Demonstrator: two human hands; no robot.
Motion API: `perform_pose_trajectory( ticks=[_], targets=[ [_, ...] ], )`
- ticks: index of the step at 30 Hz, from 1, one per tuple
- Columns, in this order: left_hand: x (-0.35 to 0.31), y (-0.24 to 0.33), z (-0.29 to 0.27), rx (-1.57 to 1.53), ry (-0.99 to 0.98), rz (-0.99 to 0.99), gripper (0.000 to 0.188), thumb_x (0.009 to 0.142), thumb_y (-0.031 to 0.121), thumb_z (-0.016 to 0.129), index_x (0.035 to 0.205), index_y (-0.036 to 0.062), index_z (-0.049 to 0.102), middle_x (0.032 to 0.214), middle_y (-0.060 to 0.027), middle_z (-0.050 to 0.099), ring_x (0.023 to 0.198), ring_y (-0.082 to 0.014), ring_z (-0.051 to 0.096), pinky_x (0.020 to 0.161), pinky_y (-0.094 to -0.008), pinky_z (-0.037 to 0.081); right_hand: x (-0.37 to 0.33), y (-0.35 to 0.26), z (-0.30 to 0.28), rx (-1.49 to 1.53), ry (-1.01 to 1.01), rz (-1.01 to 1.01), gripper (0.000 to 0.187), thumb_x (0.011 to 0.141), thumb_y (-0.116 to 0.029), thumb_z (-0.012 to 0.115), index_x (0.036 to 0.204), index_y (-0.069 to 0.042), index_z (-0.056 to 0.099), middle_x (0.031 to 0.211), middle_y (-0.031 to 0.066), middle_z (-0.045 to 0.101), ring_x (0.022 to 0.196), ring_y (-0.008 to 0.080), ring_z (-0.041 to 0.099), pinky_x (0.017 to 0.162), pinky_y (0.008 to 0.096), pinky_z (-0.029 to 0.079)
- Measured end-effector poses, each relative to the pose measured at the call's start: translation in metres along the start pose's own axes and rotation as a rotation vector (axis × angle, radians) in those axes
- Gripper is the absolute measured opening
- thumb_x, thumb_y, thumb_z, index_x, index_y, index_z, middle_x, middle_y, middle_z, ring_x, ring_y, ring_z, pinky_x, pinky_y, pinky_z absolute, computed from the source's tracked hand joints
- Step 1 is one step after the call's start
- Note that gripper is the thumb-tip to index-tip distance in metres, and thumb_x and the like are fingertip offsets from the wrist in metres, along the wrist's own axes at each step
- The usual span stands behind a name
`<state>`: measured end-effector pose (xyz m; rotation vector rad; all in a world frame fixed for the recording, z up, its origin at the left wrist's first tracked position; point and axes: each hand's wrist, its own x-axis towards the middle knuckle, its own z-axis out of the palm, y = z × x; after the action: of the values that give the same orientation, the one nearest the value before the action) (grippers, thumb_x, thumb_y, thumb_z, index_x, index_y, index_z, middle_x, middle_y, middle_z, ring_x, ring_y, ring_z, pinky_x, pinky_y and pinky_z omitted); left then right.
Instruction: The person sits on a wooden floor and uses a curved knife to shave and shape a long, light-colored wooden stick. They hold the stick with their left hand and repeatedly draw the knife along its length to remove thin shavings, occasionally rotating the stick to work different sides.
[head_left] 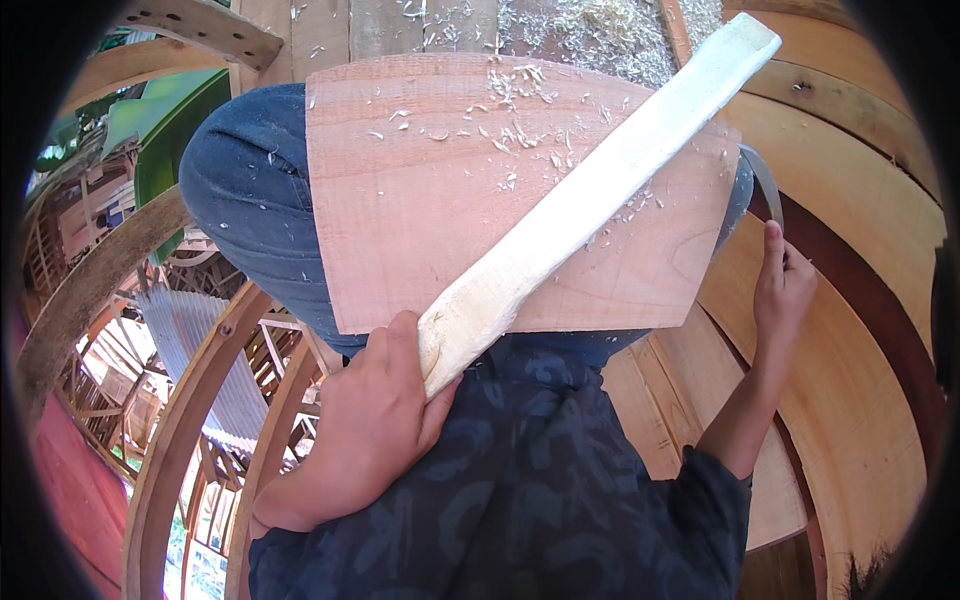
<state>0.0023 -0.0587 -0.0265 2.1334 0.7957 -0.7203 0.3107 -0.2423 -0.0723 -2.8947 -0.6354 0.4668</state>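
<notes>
My left hand [385, 405] is closed around the near end of a long pale piece of wood [585, 215]. This piece slants up to the right across a reddish flat board [400, 210] that lies over my lap, and its far end sticks out past the board's far edge. Off to the right of the board, my right hand [783, 285] grips a knife with a curved metal blade [765, 187]. Its blade points away from me, apart from the pale wood; the handle is hidden in my fist. Shavings [520, 130] lie scattered on the board.
My knees in blue trousers [250, 190] support the board. More shavings [600, 40] cover planks beyond it. Curved planks [850, 200] rise on the right. Curved wooden ribs [200, 410] stand on the left, with gaps between them and corrugated sheet [205, 350] outside.
</notes>
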Motion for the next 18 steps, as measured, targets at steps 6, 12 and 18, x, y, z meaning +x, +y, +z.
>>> perform_pose_trajectory(
  ticks=[6,12,18],
  targets=[
    [0.003,0.008,-0.001,0.119,-0.015,-0.024,0.056,0.084,0.035,0.064,0.116,-0.0057,0.042,0.085,-0.0192,0.053,0.069,-0.0341,0.062,0.054,-0.0414,0.049,-0.070,-0.073,0.024,0.131,-0.341,-0.483,0.052,0.082,-0.047,0.066,0.063,0.000,0.059,0.049,0.0159,0.050,0.044,0.0316,0.053,0.045,0.0371,0.040],
    [0.002,0.009,0.000,0.150,0.009,-0.046,0.056,0.084,0.038,0.064,0.113,-0.0055,0.043,0.083,-0.0190,0.054,0.067,-0.0331,0.062,0.051,-0.0410,0.049,-0.032,-0.049,0.023,0.033,-0.152,-0.247,0.054,0.081,-0.051,0.065,0.060,-0.001,0.058,0.050,0.0169,0.051,0.047,0.0341,0.055,0.046,0.0389,0.042],
    [0.001,0.012,0.000,0.206,0.020,-0.026,0.057,0.084,0.038,0.064,0.112,-0.0066,0.044,0.081,-0.0190,0.054,0.063,-0.0333,0.062,0.049,-0.0406,0.048,-0.065,-0.064,0.020,0.072,-0.241,-0.390,0.056,0.079,-0.055,0.064,0.058,-0.003,0.057,0.050,0.0157,0.052,0.048,0.0334,0.056,0.044,0.0380,0.041]
  ],
)
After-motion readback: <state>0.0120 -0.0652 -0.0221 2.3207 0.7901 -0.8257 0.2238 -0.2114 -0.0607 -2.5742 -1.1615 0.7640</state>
